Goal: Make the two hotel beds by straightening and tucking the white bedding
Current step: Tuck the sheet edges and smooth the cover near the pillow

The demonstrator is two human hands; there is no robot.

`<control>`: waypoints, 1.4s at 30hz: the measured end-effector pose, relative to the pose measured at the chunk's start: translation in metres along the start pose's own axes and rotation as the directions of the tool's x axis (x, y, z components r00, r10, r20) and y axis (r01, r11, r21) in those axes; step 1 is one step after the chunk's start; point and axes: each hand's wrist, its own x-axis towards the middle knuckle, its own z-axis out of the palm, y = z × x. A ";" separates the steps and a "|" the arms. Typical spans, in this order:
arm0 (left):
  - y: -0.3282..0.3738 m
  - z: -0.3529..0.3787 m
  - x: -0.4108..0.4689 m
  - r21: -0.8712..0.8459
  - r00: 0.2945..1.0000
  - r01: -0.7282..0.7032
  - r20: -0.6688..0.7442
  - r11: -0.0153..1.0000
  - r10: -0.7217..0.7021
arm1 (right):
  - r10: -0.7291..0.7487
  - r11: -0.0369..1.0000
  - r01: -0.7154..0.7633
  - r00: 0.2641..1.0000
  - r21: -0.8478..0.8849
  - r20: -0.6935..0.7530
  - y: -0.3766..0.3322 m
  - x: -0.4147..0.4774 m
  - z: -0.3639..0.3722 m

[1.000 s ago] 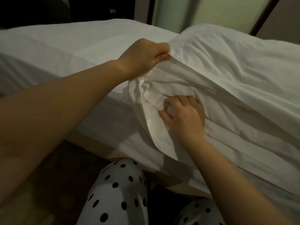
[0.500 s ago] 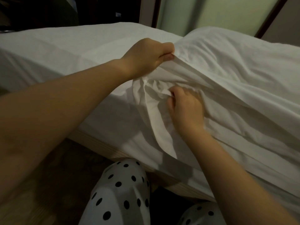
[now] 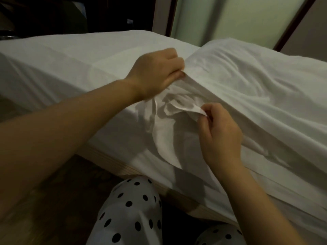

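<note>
A bed with a flat white sheet [image 3: 74,64] runs across the view. A thick white duvet [image 3: 256,82] lies bunched over its right half. My left hand [image 3: 155,73] grips the duvet's edge and holds it lifted off the mattress. Below it, a crumpled corner of white fabric [image 3: 169,121] hangs down the bed's side. My right hand [image 3: 217,131] pinches a fold of that fabric between thumb and fingers, just under the lifted edge.
The bed's pale wooden base [image 3: 113,161] shows along the near side above a dark floor [image 3: 53,200]. My knees in white polka-dot trousers [image 3: 131,214] are close against the bed. A pale wall panel [image 3: 230,20] with dark frames stands behind.
My right hand drew back out of the folds and now pinches a fold of the hanging fabric, pulling it outward. My left hand keeps its grip on the duvet edge.
</note>
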 end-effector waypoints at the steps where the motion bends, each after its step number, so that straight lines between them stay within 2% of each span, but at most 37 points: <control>1: 0.003 0.000 -0.007 -0.030 1.000 0.008 -0.023 1.000 -0.009 | -0.051 0.997 0.050 0.999 -0.052 -0.012 -0.002 0.000 0.001; 4: 0.011 -0.003 -0.026 -0.147 0.996 -0.014 -0.094 0.989 0.000 | -0.218 0.946 0.223 0.975 -0.233 0.049 -0.006 0.000 0.005; 6: 0.013 -0.006 -0.036 -0.157 0.994 -0.070 -0.097 0.985 0.055 | -0.283 0.905 0.300 0.954 -0.302 0.099 -0.007 0.004 0.008; 12: 0.009 -0.006 -0.050 -0.078 0.998 -0.052 -0.028 0.996 0.050 | -0.292 0.818 0.358 0.933 -0.451 0.211 -0.019 0.026 0.029; 16: 0.014 -0.006 -0.049 -0.079 0.994 0.100 0.051 0.992 -0.097 | -0.267 0.794 0.324 0.946 -0.514 0.184 -0.023 0.036 0.041; 19: 0.021 -0.004 -0.051 -0.025 0.985 0.111 0.136 0.994 -0.106 | -0.369 0.817 0.357 0.927 -0.452 0.066 -0.024 0.033 0.038; 22: 0.018 -0.018 -0.046 -0.073 0.987 0.102 0.131 0.992 -0.092 | -0.488 0.841 0.451 0.871 -0.299 -0.060 -0.038 0.009 0.025; 24: 0.011 -0.033 -0.040 -0.130 0.996 0.069 0.072 0.989 -0.060 | -0.472 0.862 0.438 0.877 -0.254 -0.088 -0.038 -0.005 0.019; 27: 0.001 -0.045 -0.042 -0.063 0.998 0.059 0.028 0.996 -0.057 | -0.408 0.898 0.390 0.912 -0.205 -0.050 -0.026 -0.005 0.018; 29: 0.006 -0.044 -0.051 -0.040 0.995 0.035 0.090 0.999 -0.031 | -0.350 0.931 0.341 0.935 -0.131 -0.055 -0.024 -0.001 0.018; 31: 0.017 -0.039 -0.061 -0.092 0.981 0.040 0.194 0.995 -0.021 | -0.317 0.948 0.313 0.944 -0.057 -0.090 -0.027 0.001 0.019; 34: 0.025 -0.030 -0.071 -0.131 0.953 0.107 0.296 0.986 -0.064 | -0.319 0.947 0.313 0.942 -0.064 -0.107 -0.026 -0.001 0.018; 37: 0.028 -0.023 -0.075 -0.066 0.969 0.082 0.238 0.994 -0.064 | -0.279 0.960 0.272 0.952 -0.070 -0.124 -0.021 0.001 0.016; 42: 0.040 -0.013 -0.078 -0.064 0.995 0.104 0.014 0.993 -0.103 | -0.261 0.965 0.260 0.960 -0.023 -0.100 -0.024 0.005 0.017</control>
